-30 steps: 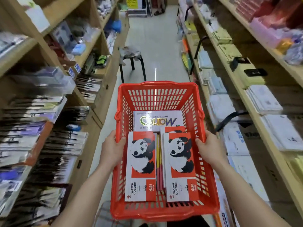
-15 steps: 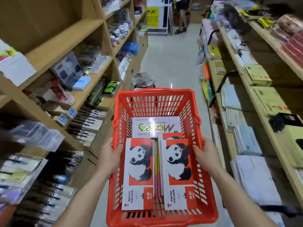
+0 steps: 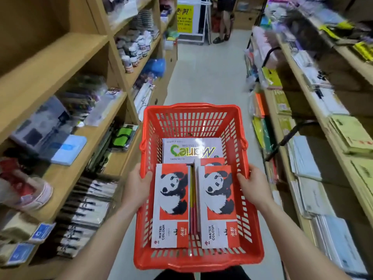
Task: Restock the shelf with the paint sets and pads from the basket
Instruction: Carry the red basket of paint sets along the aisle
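I carry a red plastic basket [image 3: 193,120] in front of me, held level in a shop aisle. My left hand [image 3: 134,184] grips its left rim and my right hand [image 3: 253,184] grips its right rim. Inside lie two red-and-white panda watercolour pads, one on the left [image 3: 171,205] and one on the right [image 3: 218,205], with more pads standing on edge between them. Beyond them a white paint set box [image 3: 191,149] with green lettering lies flat.
Wooden shelves on the left [image 3: 60,57] hold brushes [image 3: 86,215], paint jars [image 3: 133,51] and boxes. Shelves on the right [image 3: 298,81] carry paper pads and notebooks. A person [image 3: 224,19] stands at the far end of the aisle beside a yellow sign [image 3: 184,18].
The view has moved forward along the aisle and tilted up. The stool has gone from view behind the basket. Both hands keep their grip on the basket rims.
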Available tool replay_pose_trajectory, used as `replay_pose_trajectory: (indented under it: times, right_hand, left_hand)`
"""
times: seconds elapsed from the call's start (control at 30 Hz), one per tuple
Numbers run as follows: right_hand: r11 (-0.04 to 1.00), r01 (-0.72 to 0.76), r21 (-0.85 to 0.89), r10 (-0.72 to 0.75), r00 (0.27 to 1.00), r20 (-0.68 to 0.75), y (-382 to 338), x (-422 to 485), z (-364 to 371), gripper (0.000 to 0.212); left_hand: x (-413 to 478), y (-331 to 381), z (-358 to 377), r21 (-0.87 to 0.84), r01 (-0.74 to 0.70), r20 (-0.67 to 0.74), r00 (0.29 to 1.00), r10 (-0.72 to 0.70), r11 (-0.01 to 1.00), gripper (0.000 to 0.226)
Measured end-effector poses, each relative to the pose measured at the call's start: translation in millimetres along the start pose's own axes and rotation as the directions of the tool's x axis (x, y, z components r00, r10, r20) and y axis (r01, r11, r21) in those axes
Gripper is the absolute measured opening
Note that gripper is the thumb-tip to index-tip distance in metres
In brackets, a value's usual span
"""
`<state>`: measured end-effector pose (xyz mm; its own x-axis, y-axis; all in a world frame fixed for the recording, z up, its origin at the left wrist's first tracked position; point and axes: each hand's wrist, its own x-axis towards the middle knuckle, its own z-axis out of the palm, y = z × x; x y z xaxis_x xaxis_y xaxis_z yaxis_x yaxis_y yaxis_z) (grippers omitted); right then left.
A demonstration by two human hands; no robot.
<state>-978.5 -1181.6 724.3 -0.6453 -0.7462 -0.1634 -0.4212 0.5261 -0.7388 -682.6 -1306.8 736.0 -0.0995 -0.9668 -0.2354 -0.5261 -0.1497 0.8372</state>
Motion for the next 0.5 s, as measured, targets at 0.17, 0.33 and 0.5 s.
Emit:
replay_pose_trajectory:
  times: [0.17,0.33,0.5]
  right_hand:
    - [1.000,-0.007,0.017,0.007,1.000,0.000,-45.0,129.3,38.9,0.021]
    - [0.999,-0.024,0.039,0.022,0.999,0.028,-68.0,269.9,90.8,0.021]
    - [0.997,-0.058,0.040,0.055,0.996,0.072,-81.3,412.1,149.2,0.016]
  left_hand:
    - [139.4,36.0,6.0,0.046,0.010,-0.011,1.000,-0.010,0.999,0.015]
    - [279.6,61.2,32.6,0.071,0.025,-0.021,1.000,-0.023,0.997,0.018]
    - [427.7,68.3,69.1,0.136,0.077,-0.024,0.997,-0.075,0.988,0.021]
